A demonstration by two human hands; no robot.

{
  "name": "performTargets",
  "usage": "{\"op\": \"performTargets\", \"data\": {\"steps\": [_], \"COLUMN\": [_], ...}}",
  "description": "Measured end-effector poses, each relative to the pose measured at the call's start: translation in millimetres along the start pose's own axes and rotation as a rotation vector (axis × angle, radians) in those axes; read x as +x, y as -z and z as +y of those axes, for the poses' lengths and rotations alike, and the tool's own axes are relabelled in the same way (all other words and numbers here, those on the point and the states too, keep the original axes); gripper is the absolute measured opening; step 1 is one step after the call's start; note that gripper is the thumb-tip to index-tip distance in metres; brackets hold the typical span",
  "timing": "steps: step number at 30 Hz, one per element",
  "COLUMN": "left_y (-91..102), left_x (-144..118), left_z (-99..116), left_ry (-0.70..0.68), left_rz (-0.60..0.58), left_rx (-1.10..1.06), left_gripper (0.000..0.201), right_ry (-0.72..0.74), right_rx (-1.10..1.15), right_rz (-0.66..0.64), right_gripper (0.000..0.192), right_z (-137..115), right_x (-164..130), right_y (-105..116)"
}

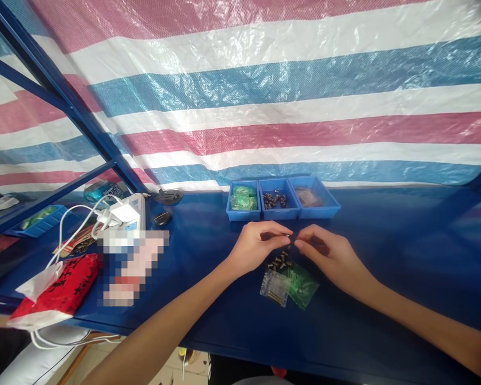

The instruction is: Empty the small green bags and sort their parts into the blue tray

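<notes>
**Desk:** What do you have on the hands?

**Operator:** I see both forearms reaching in from the lower corners over the blue table (385,235). The left hand (256,245) and the right hand (328,255) meet fingertip to fingertip above a small heap of dark parts (279,262). On each hand the thumb and forefinger are pinched nearly closed, the other fingers curled loosely. Something tiny may sit in either pinch; I cannot tell what, it is too small to make out.

**Desk:** And what lies under them?

**Operator:** The dark parts rest on the table just below the fingertips. Touching that heap on the near side lie a clear packet (273,287) and a green packet (302,284), side by side.

**Desk:** How much room around them?

**Operator:** Behind the hands, near but apart, three blue trays (282,214) stand in a row against the striped tarp (264,96). To the right the tabletop runs bare toward a blue frame post. To the left, well apart, sit a white power strip (130,211) with cables and a red bag (60,291) near the front edge. The front edge passes under both forearms.
</notes>
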State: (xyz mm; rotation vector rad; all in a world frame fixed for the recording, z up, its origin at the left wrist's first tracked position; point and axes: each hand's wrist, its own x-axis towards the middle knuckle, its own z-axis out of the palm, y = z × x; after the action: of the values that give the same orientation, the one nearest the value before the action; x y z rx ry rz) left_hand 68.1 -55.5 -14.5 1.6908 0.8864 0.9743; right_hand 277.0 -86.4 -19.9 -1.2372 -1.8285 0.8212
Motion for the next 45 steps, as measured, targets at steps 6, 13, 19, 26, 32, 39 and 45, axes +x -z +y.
{"op": "performTargets", "data": {"steps": [6,13,19,26,32,39,45], "left_y": [-5.3,6.1,32.7,34.0,25.5,19.6,20.3], "left_x": [-5,-2,3,-1,-2,-2,-2], "left_z": [4,5,3,0,-7,-14,-6], "left_ry": [-0.062,-0.276,-0.264,-0.239,-0.288,-0.269,-0.085], "left_rz": [0.054,0.079,0.111,-0.103,-0.154,-0.179,-0.124], "left_rx": [0.042,0.39,0.688,1.029,1.026,0.916,0.904], "left_gripper": [0.025,0.019,0.018,0.026,0.024,0.027,0.038], "right_ry": [-0.101,0.071,0.357,0.561,0.503,0.507,0.528], "right_rx": [0.203,-0.037,-0.471,-0.528,-0.427,-0.406,-0.387], "right_rz": [-0.207,-0.129,0.132,0.151,-0.01,-0.059,-0.085], "right_gripper": [0.036,0.029,0.021,0.02,0.019,0.03,0.031], "right_z": [-8,-12,-3,4,22,38,37], "right_x": [0,16,86,78,9,2,1], "right_y": [1,15,29,27,14,2,4]}}
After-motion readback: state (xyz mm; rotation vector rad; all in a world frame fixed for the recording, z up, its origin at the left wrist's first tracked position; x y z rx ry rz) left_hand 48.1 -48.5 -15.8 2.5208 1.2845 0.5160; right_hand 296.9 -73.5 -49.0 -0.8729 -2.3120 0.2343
